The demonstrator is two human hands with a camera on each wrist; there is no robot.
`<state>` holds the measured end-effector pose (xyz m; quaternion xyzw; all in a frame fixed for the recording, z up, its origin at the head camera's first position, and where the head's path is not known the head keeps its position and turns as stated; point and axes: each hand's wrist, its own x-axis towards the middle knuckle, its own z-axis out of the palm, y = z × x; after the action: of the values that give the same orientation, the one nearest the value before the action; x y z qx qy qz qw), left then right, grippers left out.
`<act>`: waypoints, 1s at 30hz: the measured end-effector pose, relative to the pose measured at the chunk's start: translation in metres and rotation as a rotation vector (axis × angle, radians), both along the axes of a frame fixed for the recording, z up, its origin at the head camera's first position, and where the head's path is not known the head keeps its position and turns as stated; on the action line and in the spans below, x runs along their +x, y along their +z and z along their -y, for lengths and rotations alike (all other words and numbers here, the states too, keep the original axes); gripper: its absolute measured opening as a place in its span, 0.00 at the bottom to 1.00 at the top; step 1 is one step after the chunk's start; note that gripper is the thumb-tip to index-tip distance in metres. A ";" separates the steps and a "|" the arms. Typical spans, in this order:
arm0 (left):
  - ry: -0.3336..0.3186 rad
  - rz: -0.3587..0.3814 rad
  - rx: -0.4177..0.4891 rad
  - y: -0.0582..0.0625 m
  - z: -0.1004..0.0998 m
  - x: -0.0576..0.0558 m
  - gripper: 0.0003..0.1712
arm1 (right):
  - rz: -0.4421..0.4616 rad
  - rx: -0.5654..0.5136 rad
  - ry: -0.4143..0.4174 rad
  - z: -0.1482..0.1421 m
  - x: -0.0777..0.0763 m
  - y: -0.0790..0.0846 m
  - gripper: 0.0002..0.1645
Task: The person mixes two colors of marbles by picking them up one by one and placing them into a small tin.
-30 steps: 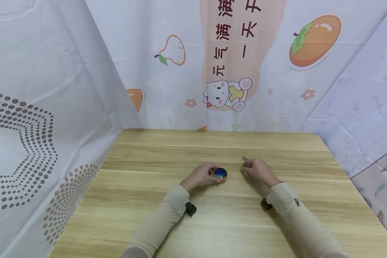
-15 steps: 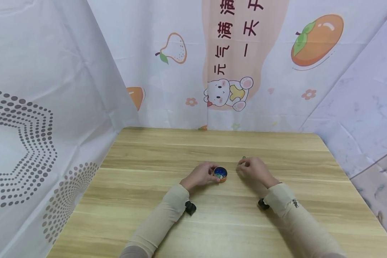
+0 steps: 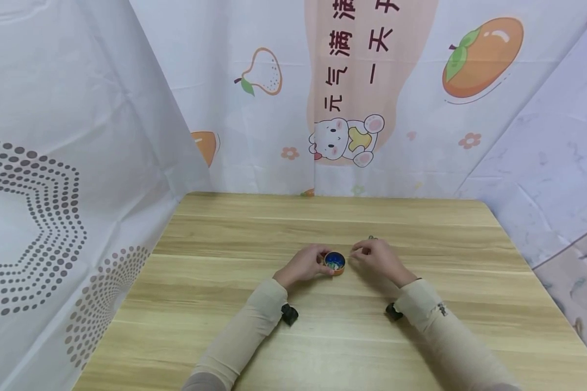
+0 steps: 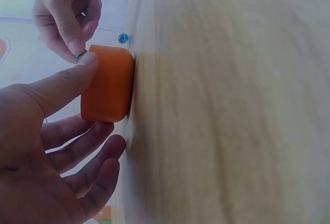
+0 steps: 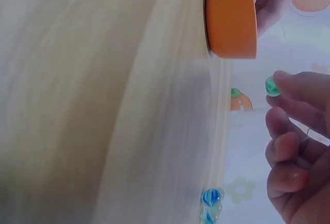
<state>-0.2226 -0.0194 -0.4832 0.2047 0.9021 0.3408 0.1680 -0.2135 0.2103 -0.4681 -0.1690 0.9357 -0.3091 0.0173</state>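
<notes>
My left hand holds a small orange bowl at its side, thumb by the rim and fingers underneath the far curve in the left wrist view. The bowl stands upright on the table. Its inside looks dark blue, with several small greenish and whitish pieces at the bottom, too small to make out in the head view. Just right of the bowl, my right hand pinches a green glass marble between thumb and forefinger, above the tabletop. The other right fingers are curled and hold nothing.
Blue-and-clear marbles lie on the wooden table behind my right hand; one blue marble shows past the bowl in the left wrist view. A printed white curtain hangs along the table's back edge.
My right hand has lifted from beside the loose marbles and moved left toward the bowl, carrying the green marble. The left hand and the bowl have stayed in place.
</notes>
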 end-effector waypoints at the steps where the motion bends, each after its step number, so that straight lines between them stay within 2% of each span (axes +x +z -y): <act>1: -0.002 -0.002 -0.001 0.000 0.000 0.000 0.30 | 0.001 -0.001 0.005 0.001 0.001 0.000 0.12; 8: -0.006 -0.007 0.007 0.001 0.000 0.000 0.30 | -0.008 -0.032 0.066 0.007 0.002 0.001 0.10; 16: -0.008 -0.013 0.013 0.001 0.000 0.000 0.28 | 0.009 -0.017 0.122 0.013 0.003 -0.001 0.10; 30: -0.010 -0.012 0.023 0.001 0.001 0.001 0.27 | 0.019 -0.049 0.125 0.018 0.004 -0.005 0.08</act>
<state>-0.2220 -0.0206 -0.4827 0.2130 0.8982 0.3489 0.1618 -0.2094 0.1927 -0.4734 -0.2245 0.9154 -0.3317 0.0411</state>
